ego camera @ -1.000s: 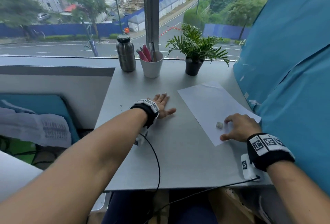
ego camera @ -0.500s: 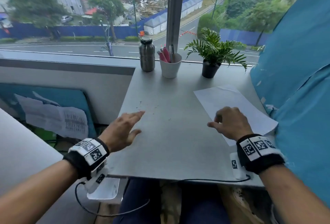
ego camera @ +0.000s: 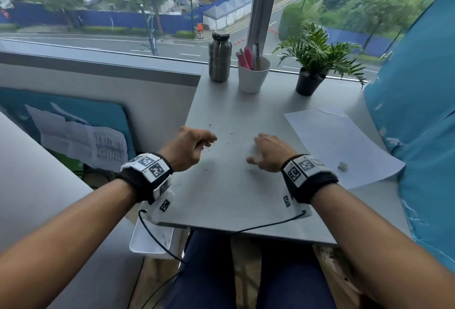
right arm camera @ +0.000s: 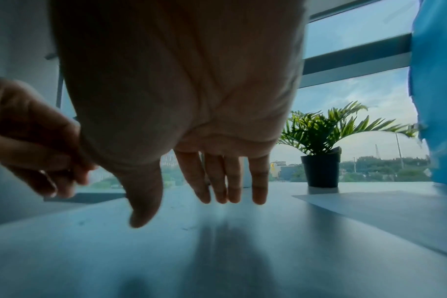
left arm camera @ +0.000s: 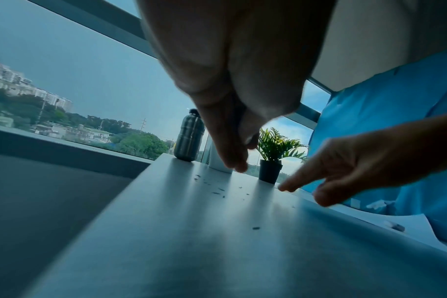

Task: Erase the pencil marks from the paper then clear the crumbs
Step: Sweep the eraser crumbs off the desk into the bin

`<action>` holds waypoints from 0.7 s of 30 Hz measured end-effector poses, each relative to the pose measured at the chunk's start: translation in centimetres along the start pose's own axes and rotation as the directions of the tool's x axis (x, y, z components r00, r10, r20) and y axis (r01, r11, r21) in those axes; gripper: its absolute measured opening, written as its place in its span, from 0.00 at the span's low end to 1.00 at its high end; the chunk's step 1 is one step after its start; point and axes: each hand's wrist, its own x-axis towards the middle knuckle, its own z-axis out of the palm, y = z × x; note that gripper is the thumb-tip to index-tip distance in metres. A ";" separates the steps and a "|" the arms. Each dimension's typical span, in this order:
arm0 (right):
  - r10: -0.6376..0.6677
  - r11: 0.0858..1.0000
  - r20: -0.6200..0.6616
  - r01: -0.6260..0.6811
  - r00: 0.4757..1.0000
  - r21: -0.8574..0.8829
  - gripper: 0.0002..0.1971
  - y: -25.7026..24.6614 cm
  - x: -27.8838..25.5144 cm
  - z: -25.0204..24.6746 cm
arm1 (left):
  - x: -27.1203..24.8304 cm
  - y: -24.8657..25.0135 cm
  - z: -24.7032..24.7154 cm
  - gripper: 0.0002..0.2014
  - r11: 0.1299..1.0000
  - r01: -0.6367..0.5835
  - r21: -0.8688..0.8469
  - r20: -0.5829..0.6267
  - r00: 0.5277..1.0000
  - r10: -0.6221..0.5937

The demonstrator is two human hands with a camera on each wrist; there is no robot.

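A white paper [ego camera: 339, 144] lies at the right of the grey table [ego camera: 221, 200], with a small white eraser [ego camera: 342, 166] lying free near its front edge. Dark eraser crumbs [ego camera: 209, 125] are scattered on the table left of the paper and show in the left wrist view as crumbs [left arm camera: 217, 191]. My left hand [ego camera: 189, 148] hovers over the crumbs, its fingers [left arm camera: 236, 164] curled and bunched against the thumb, with nothing visible in them. My right hand [ego camera: 268, 153] is just right of it, low over the table, with fingers [right arm camera: 230, 191] straight and together.
A steel bottle [ego camera: 219, 59], a white cup of pens [ego camera: 253, 75] and a potted plant [ego camera: 312, 72] stand along the window. Blue cloth [ego camera: 418, 112] borders the table's right side. A white tray [ego camera: 147, 239] sits below the front left corner, and wrist cables hang over the front edge.
My left hand came in from the table's left edge and curled its fingers over the crumbs. My right hand left the paper, moved left to the table's middle and straightened its fingers.
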 end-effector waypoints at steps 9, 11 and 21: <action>0.072 0.997 0.201 -0.070 0.977 -0.014 0.69 -4.5 -1.8 5.0 | -8.9 -3.4 -1.1 0.44 0.925 -0.147 0.349 0.496 0.867 -0.049; -0.065 0.998 0.226 0.069 0.972 -0.009 0.66 -7.1 -1.5 5.2 | -10.9 -3.4 -0.6 0.42 0.901 -0.197 0.387 0.535 0.844 -0.046; 0.208 0.978 0.150 -0.202 0.967 -0.052 0.66 -1.2 5.3 1.6 | -13.2 -2.5 0.2 0.38 0.878 -0.167 0.449 0.494 0.865 -0.089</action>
